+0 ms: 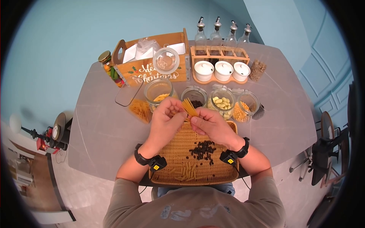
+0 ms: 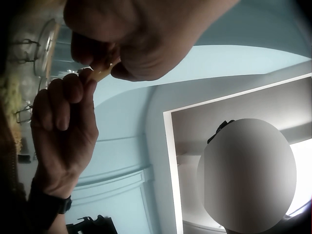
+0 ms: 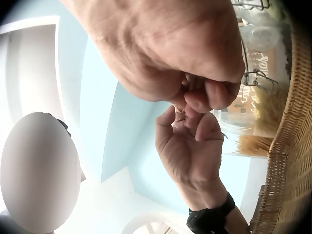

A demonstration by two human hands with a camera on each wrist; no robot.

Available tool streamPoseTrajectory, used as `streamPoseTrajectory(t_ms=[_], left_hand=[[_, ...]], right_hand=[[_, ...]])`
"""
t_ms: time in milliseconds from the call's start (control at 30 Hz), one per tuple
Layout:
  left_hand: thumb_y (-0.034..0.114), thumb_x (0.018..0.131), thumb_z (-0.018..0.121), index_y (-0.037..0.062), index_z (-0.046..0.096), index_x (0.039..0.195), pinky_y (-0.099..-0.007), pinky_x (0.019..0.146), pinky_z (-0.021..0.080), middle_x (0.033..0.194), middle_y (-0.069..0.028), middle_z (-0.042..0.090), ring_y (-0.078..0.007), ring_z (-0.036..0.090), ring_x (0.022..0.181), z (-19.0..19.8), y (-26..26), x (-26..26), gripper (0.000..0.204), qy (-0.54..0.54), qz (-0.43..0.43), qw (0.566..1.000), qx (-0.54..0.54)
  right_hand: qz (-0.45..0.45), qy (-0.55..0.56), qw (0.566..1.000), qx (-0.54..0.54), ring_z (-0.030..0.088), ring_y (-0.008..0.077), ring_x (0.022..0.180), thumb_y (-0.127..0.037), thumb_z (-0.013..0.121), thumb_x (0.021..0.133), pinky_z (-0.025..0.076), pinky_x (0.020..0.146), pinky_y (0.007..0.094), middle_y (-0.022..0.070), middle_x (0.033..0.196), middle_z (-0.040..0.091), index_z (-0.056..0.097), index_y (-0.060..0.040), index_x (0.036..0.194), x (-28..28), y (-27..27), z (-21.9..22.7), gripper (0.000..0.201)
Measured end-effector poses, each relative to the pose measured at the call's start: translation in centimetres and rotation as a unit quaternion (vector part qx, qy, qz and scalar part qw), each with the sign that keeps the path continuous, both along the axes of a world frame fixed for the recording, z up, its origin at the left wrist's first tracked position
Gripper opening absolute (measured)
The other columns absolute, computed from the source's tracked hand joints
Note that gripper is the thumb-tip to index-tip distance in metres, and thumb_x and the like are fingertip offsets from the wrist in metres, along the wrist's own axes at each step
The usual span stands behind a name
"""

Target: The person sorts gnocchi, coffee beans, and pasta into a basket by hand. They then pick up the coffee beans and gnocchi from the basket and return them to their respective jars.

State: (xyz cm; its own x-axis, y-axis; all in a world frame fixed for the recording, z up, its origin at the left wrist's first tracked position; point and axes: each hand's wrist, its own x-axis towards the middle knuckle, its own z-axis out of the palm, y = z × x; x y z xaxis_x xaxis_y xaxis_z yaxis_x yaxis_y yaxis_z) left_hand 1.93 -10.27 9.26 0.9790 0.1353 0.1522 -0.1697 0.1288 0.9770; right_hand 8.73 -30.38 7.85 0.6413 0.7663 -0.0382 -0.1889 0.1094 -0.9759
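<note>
Head cam, noodle bundle (image 1: 189, 108): thin, straight, golden dry sticks, tilted and fanning out a bit at the top. It's between my two hands, up over the far edge of the wicker basket (image 1: 182, 137).
Head cam, fingers: my right hand (image 1: 211, 122) pinches the bundle, thumb against fingers. My left hand (image 1: 169, 117) is curled in from the other side and looks like it's gripping it too.
Head cam, step: I'd call this the two-handed noodle-handling bit, can't say more than that. Next move probably calls for a snug pinch on both sides, or those skinny sticks will slide apart and drop.
Head cam, basket: dark beans (image 1: 203, 150) scattered toward the right, pasta tubes (image 1: 185, 171) heaped on the side nearest me.
Left wrist cam, noodles: just a short, pale yellow, kinda blurry bit, right where the fingers of both hands meet.
Right wrist cam, noodles: my own fingers block pretty much everything, so no clue how the sticks sit in there. Spare noodles (image 3: 256, 146) show beyond the basket rim, though.
</note>
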Motion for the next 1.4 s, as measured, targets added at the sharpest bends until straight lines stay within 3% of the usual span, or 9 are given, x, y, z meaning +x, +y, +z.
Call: streamPoseTrajectory(t_ms=[233, 433, 1400], left_hand=[[0.006, 0.104, 0.078, 0.0033, 0.063, 0.111, -0.0199, 0.051, 0.043, 0.089, 0.0008, 0.068, -0.0023, 0.058, 0.063, 0.60, -0.39, 0.13, 0.016, 0.023, 0.007, 1.000, 0.005], [0.005, 0.105, 0.077, 0.0032, 0.064, 0.104, -0.0205, 0.050, 0.044, 0.082, 0.0008, 0.067, -0.0029, 0.059, 0.061, 0.91, -0.42, 0.08, 0.013, 0.018, 0.008, 1.000, 0.013], [0.003, 0.106, 0.072, 0.0004, 0.065, 0.108, -0.0218, 0.051, 0.046, 0.089, -0.0053, 0.074, -0.0055, 0.060, 0.061, 0.40, -0.41, 0.18, 0.008, 0.011, 0.006, 1.000, -0.017]], right_hand=[[0.007, 0.001, 1.000, -0.007, 0.055, 0.0028, 0.075, -0.018, 0.063, 0.116, 0.045, 0.064, 0.0210, -0.0027, 0.089, 0.066, 0.070, -0.0033, 0.117, 0.10, -0.13, -0.12, 0.016], [0.002, 0.005, 1.000, 0.005, 0.056, 0.0030, 0.076, -0.019, 0.063, 0.116, 0.046, 0.064, 0.0216, -0.0025, 0.089, 0.066, 0.070, -0.0030, 0.119, 0.09, -0.07, -0.26, 0.017], [0.007, 0.007, 1.000, 0.007, 0.054, 0.0033, 0.074, -0.019, 0.061, 0.117, 0.044, 0.064, 0.0218, -0.0028, 0.089, 0.065, 0.069, -0.0030, 0.116, -0.13, -0.02, 0.43, 0.017]])
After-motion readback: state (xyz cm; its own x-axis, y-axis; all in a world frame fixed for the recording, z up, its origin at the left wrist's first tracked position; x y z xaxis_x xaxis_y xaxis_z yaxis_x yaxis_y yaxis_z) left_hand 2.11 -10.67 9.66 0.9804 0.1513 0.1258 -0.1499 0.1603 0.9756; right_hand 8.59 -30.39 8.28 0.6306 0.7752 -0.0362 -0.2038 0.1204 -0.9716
